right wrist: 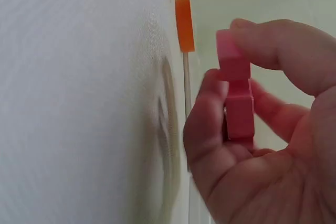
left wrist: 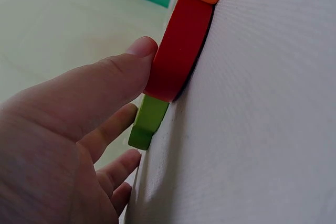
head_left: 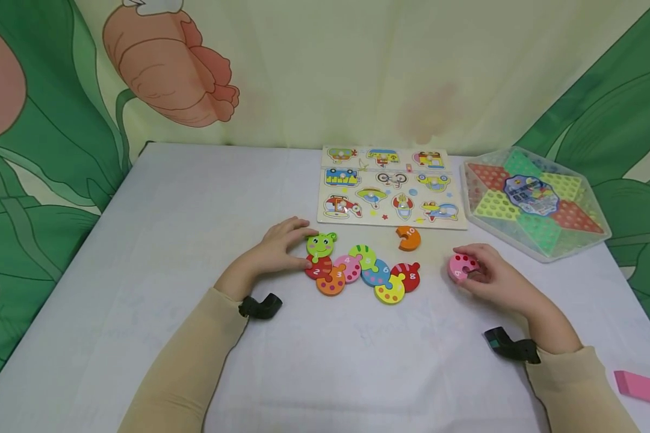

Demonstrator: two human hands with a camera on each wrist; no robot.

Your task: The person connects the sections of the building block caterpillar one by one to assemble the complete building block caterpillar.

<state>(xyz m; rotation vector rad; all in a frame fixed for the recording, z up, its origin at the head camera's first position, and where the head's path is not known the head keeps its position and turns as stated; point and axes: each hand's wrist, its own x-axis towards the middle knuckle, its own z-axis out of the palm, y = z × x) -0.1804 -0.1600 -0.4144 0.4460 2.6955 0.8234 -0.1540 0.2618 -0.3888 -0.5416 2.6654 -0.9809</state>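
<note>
A row of joined caterpillar puzzle pieces lies mid-table, from a green smiling head piece (head_left: 321, 246) to a red piece numbered 8 (head_left: 408, 276). My left hand (head_left: 275, 249) is at the row's left end. Its thumb touches the edge of the red piece numbered 2 (left wrist: 181, 45) and a finger reaches the green head piece (left wrist: 148, 121). Over on the right, my right hand (head_left: 493, 279) pinches a pink spotted puzzle piece (right wrist: 239, 111) between thumb and fingers, held above the tabletop. A loose orange piece numbered 10 (head_left: 410, 239) lies behind the row.
A wooden vehicle puzzle board (head_left: 379, 186) lies at the back. Beside it is a clear hexagonal game box (head_left: 536, 201) with a coloured star pattern. A pink block (head_left: 643, 388) sits near the right edge of the white-covered table (head_left: 357, 373).
</note>
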